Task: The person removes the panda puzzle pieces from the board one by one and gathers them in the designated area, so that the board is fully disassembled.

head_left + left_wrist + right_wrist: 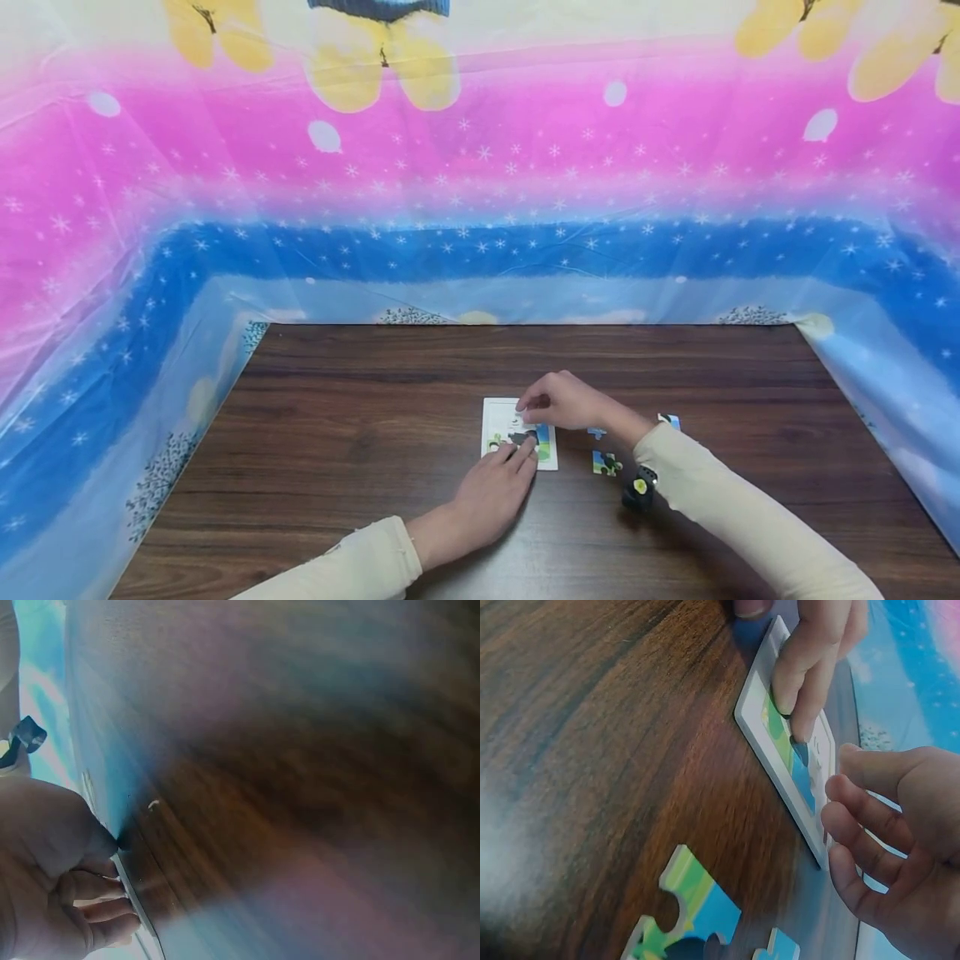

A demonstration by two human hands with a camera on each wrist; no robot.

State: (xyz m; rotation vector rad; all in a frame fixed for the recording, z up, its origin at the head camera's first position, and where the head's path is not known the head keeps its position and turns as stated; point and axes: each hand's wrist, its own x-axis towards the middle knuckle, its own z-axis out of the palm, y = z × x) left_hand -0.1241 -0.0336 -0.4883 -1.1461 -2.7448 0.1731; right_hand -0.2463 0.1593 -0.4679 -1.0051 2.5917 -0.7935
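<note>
Head view: touching flat white rectangular jigsaw tray [498,414]

Pressing down with straight-fingered left hand [495,492]; curving loose right hand [572,404] above, fingertips slightly apart. Alongside, on brown wood-grain table [337,433]: knobbed blue-green pieces [606,463], one partly behind cream cloth sleeve [738,500].

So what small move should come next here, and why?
Probably the right hand should reach for the green-and-blue puzzle piece: it lies loose to the right of the board, whose upper part looks white and possibly unfilled. The left hand rests on the board, perhaps steadying it. I can't tell whether the right hand holds a piece.
</note>
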